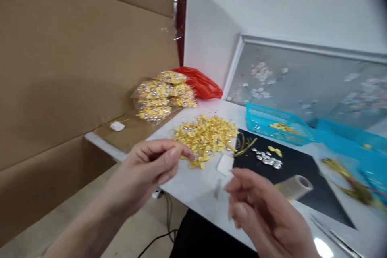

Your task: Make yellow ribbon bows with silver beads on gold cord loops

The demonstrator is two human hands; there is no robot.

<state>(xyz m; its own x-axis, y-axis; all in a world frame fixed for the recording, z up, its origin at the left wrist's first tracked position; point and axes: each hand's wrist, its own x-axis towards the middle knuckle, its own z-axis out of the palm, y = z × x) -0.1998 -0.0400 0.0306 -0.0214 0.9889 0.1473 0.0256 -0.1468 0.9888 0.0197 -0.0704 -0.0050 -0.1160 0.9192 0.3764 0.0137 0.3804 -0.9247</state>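
Note:
My left hand (159,163) hovers by the near left side of a pile of yellow bow-shaped pieces with silvery beads (208,133). Its thumb and index finger are pinched together; what they hold, if anything, cannot be made out against the pile. Over the table's front edge, my right hand (266,209) has loosely curled fingers apart from the thumb, with nothing visible between them. Just beyond it a spool of clear thread or film (294,188) lies on a black mat (322,189). Several silvery beads (267,159) and one yellow bow (275,151) are also on the mat.
Filled clear bags (154,90) are stacked at the back left beside a red plastic bag (201,82). A blue basket (250,119) stands behind the mat. Tweezers (335,236) lie at the front right. Cardboard (75,48) walls the left side.

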